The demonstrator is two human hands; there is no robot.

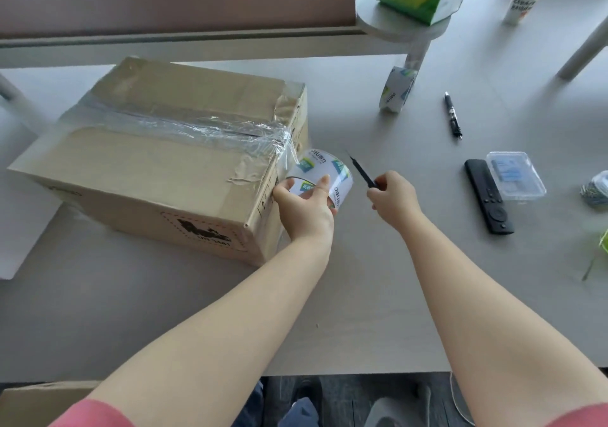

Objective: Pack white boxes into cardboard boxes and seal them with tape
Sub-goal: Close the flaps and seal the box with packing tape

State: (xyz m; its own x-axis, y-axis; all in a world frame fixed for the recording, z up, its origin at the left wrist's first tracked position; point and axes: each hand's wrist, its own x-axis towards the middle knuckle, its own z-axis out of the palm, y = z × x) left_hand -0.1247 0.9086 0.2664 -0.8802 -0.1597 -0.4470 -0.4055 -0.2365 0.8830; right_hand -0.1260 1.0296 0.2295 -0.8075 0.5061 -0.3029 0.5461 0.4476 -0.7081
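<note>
Closed cardboard box (158,160) sits on grey table (362,295), clear tape along top seam. Left hand (304,207) grips tape roll (324,174) at box's right end, strip still joined to box. Right hand (393,198) grips black utility knife (362,171), blade pointing toward roll.

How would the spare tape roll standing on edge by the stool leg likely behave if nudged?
The spare tape roll is round and stands on its edge, so it would probably roll. Its band looks narrow beside its height, so a sideways push may tip it flat. It seems stiff rather than floppy.
</note>
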